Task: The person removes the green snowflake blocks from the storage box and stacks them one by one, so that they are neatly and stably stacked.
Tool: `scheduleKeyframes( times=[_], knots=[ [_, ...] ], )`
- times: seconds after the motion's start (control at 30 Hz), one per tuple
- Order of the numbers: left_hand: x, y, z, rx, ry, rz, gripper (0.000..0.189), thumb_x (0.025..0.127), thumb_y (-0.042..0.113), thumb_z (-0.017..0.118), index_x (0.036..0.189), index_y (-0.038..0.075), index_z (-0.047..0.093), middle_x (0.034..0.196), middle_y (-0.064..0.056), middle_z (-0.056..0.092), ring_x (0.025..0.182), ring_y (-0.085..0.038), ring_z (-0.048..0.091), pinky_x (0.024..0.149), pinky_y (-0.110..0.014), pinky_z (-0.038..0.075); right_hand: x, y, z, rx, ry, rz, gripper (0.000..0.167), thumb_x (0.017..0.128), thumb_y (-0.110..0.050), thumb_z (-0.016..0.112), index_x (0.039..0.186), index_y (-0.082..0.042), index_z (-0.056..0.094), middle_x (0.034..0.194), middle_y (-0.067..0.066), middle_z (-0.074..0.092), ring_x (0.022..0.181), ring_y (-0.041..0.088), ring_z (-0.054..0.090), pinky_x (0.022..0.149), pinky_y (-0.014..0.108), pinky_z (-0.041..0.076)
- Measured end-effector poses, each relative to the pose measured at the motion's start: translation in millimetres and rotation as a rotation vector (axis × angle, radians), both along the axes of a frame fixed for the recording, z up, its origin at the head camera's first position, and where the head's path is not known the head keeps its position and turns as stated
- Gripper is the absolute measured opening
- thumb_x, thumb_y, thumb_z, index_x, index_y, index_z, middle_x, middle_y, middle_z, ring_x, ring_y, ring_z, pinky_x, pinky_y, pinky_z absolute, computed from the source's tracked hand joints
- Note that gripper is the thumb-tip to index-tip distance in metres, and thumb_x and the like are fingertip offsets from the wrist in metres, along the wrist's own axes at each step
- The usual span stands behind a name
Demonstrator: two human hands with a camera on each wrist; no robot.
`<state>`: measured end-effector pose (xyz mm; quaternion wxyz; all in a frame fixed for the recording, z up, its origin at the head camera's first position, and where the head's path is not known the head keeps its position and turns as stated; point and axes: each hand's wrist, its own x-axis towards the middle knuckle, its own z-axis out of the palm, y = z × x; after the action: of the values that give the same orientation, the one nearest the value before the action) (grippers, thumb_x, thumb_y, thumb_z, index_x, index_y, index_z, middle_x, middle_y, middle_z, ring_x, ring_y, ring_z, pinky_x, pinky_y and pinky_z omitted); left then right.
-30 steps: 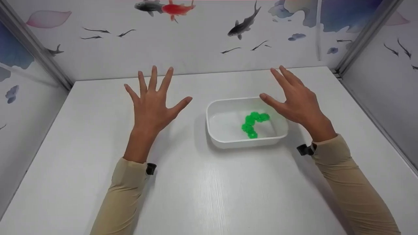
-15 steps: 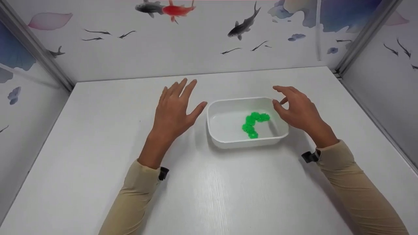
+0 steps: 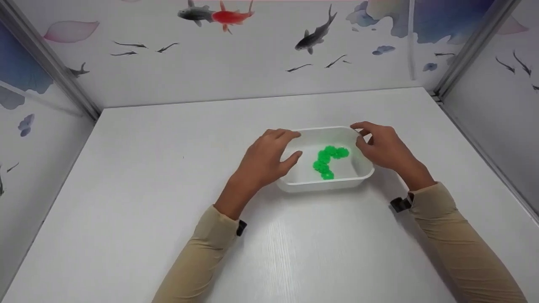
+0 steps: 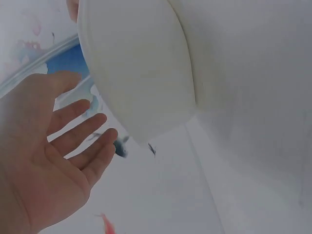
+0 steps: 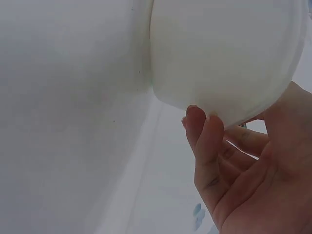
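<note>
A white plastic tub (image 3: 324, 185) with rounded corners stands on the white table. In it lies a curved row of bright green scalloped pieces (image 3: 323, 156). My right hand (image 3: 385, 145) grips the tub's right back corner; the right wrist view shows fingertips (image 5: 212, 127) curled against the outer wall. Over the tub's left end reaches my left hand (image 3: 266, 156), its thumb and fingers spread apart. Seen from the left wrist, that hand's loosely bent fingers (image 4: 97, 146) are beside the tub's rim (image 4: 90, 63), with a gap between. The tub's left rim is partly hidden behind the left hand.
The white table (image 3: 147, 189) runs up to a back wall (image 3: 252, 75) printed with fish. Side walls with metal corner posts (image 3: 471, 54) enclose it left and right. A small black wrist camera (image 3: 400, 204) sits at the right cuff.
My left hand has swept right from the bare table to the tub's left end, its fingers bending. My right hand has lowered and closed on the right back corner.
</note>
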<state>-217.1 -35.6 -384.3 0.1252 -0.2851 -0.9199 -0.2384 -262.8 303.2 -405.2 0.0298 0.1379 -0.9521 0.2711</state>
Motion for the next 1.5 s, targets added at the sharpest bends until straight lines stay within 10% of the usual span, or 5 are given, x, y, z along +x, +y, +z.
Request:
scheduleKeyframes(
  times=[0.47,1.5],
  knots=[
    [-20.2,55.1,-21.7,0.045,-0.293,-0.124,0.036,0.103,0.019,0.075,0.138,0.01,0.071,0.134,-0.008,0.076,0.119,-0.02,0.073,0.103,-0.03,0.06,-2.7,-6,-5.0,0.004,-0.032,-0.025,0.046,0.107,-0.014,0.05,0.152,-0.01,0.06,0.132,0.023,0.072,0.088,0.029,0.064,0.069,0.036,0.05],
    [-20.3,60.3,-28.1,-0.157,-0.427,-0.155,0.036,0.104,0.023,0.074,0.14,0.019,0.074,0.124,-0.005,0.067,0.111,-0.018,0.061,0.102,-0.031,0.056,1.3,-9,-3.3,0.009,-0.102,-0.039,0.048,0.11,-0.016,0.047,0.157,-0.008,0.053,0.141,0.024,0.066,0.102,0.033,0.067,0.086,0.046,0.056]
  ],
)
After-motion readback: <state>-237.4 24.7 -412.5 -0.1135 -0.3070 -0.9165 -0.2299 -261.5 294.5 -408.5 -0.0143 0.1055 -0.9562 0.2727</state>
